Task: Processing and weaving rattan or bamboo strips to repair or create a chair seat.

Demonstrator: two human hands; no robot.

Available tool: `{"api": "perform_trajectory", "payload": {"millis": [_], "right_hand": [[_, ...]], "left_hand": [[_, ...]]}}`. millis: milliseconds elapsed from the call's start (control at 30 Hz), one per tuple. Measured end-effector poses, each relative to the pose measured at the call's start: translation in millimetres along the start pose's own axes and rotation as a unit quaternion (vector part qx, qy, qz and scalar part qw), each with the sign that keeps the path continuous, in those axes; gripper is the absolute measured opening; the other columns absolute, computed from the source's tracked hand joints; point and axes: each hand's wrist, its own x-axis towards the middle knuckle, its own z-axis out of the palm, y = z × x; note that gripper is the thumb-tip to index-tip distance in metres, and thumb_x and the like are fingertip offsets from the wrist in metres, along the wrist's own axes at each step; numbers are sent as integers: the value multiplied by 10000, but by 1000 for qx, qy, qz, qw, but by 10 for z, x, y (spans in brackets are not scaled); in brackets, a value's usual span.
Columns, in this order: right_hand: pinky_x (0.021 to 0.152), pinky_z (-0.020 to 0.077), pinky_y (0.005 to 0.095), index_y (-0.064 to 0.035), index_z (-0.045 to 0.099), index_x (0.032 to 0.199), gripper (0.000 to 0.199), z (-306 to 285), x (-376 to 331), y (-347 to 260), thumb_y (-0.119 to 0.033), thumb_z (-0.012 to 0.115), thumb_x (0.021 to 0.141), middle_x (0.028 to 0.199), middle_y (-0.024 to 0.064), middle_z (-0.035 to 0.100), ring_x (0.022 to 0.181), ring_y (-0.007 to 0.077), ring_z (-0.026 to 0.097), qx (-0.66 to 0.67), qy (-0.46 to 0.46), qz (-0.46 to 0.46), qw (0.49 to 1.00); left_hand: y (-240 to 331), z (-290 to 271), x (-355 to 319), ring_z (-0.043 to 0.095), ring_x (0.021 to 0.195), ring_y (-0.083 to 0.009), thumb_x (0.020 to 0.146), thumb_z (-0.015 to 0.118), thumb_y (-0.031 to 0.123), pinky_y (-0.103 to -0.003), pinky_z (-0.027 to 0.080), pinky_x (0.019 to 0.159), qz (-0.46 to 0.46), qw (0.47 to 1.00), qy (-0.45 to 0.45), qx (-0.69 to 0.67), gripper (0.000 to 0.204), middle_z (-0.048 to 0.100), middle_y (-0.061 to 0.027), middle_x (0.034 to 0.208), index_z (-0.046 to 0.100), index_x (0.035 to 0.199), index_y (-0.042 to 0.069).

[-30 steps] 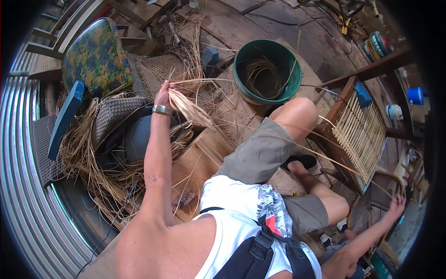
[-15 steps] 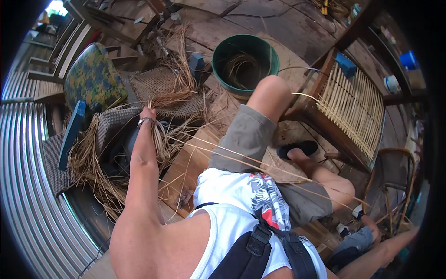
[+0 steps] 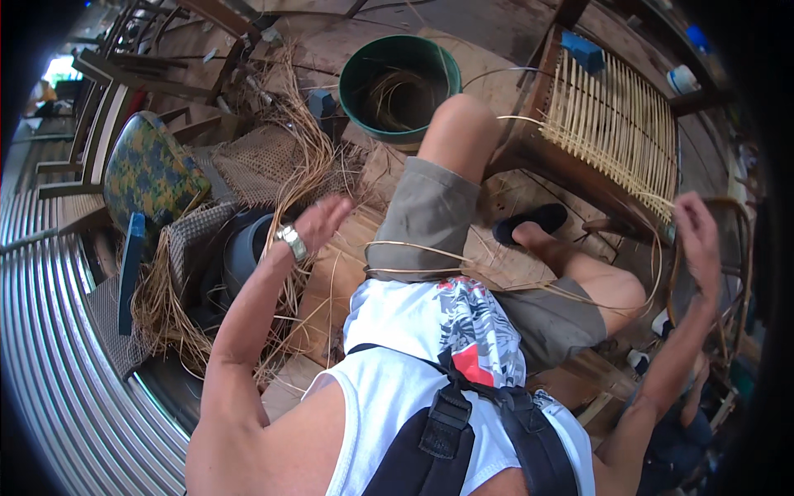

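My left hand, a metal watch on its wrist, is held open with fingers apart above a heap of loose cane strands; nothing is in it. My right hand is raised at the near corner of a wooden chair frame with a part-woven cane seat. Its fingers seem closed on a thin cane strand that loops across my lap and arcs up to that hand. I sit on the wooden floor with one knee bent up against the chair frame.
A green bucket holding coiled cane stands ahead of my knee. A chair with a patterned cushion and woven panels lie at left, with corrugated metal sheet beyond them. A black sandal rests by my foot.
My left hand let go of the bunch of strands it held up and now hangs open. My right hand rose from low at the right to the chair's corner.
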Motion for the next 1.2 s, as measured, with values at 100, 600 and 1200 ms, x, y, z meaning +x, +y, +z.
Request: {"api": "perform_trajectory", "payload": {"millis": [100, 600, 1200], "right_hand": [[662, 324, 193, -58, 534, 912, 93, 259, 161, -190, -113, 558, 984, 821, -68, 430, 757, 20, 386, -13, -69, -17, 997], [542, 342, 226, -32, 615, 907, 95, 812, 170, -742, -120, 610, 944, 708, -58, 468, 639, 26, 410, 84, -46, -121, 988], [703, 445, 236, -17, 619, 846, 205, 636, -138, 1125, -185, 621, 963, 774, -41, 593, 746, 38, 514, 131, -103, 73, 983]], "left_hand": [[-112, 113, -457, 658, 964, -239, 1007, 317, 600, -357, 490, 906, -66, 983, -173, -9, 660, 693, -98, 918, 643, 1083, 31], [1938, -2172, -28, 582, 1103, -162, 935, 677, 356, -307, 477, 919, 266, 901, 319, 122, 510, 605, -77, 1290, 552, 1315, 39], [1521, -2074, 603, 429, 486, -58, 903, 693, 239, -253, 341, 438, 49, 988, 24, 142, 273, 529, 21, 573, 612, 735, 39]]}}
